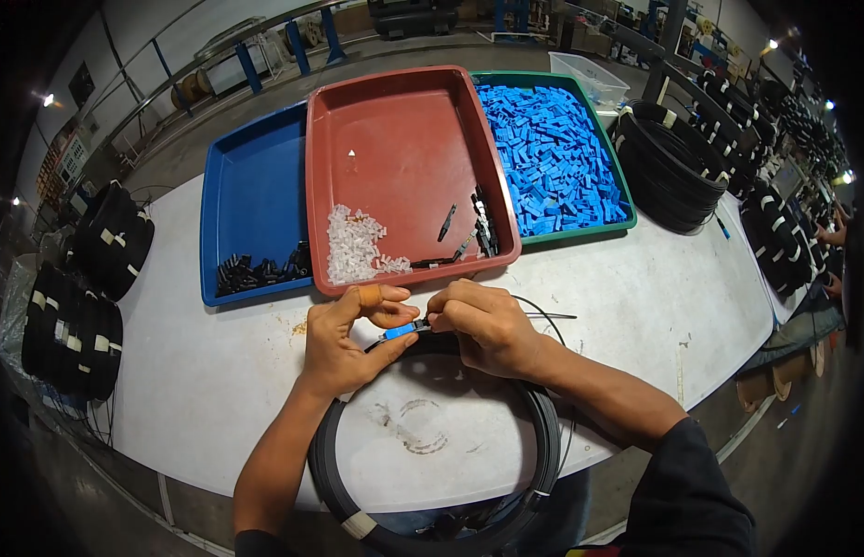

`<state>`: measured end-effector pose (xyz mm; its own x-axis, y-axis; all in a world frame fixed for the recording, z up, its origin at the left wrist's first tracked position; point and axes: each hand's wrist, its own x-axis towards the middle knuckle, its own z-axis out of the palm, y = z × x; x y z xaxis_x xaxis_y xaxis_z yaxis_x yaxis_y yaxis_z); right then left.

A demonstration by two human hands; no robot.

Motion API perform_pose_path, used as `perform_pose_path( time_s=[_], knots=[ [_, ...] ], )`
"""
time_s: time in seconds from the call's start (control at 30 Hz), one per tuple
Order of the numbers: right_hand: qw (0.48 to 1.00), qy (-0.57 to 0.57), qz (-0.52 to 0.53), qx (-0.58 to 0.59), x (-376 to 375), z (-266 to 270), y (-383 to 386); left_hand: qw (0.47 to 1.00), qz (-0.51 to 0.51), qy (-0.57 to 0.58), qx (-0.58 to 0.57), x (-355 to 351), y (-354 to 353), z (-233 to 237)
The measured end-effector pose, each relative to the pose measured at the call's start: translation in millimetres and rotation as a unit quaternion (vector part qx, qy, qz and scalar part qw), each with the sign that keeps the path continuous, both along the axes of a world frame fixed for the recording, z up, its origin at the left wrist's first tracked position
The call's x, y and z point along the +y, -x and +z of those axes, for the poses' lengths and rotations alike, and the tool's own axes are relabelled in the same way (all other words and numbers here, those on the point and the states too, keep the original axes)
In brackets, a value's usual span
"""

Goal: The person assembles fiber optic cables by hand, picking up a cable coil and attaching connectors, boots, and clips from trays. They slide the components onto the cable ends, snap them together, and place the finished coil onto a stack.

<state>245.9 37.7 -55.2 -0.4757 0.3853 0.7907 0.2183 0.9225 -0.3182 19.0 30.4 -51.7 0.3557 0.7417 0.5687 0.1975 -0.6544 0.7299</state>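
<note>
**Materials and finishes at the bench**

The connector (401,329) is smooth blue plastic with a slight sheen. The cable (546,436) has a matt black jacket and is bound with pale tape (359,524). The red tray (404,139), blue tray (251,186) and green tray (580,233) are moulded plastic, semi-glossy, and the red one is scuffed. The table (655,297) is white, matt, scratched and stained. The clips (353,246) are translucent plastic.

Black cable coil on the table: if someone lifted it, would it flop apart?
The black cable coil would probably sag a little yet keep its ring shape, since a white tape band binds the loops. With so many turns it likely feels heavy. Lying flat, it seems unlikely to roll.
</note>
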Motion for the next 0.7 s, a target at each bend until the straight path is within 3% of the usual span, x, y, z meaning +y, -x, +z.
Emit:
perform_pose_path(
  time_s=[0.33,0.4,0.53,0.7],
  knots=[
    [0.999,0.027,-0.044,-0.012,-1.6,-1.4,-0.3,0.998,-0.010,-0.011,-0.065,1.5,2.5,-3.8],
    [0.999,0.012,-0.028,-0.018,-1.4,-2.4,0.9,1.000,-0.004,-0.020,0.000,-0.6,1.7,-0.8],
    [0.999,0.023,-0.020,-0.008,-1.7,-1.4,0.4,0.999,0.010,-0.048,0.000,-0.4,1.4,1.3],
    [0.999,0.023,-0.040,-0.022,-3.5,0.6,0.4,0.998,0.007,-0.010,-0.069,0.0,1.3,-3.1]
  ],
)
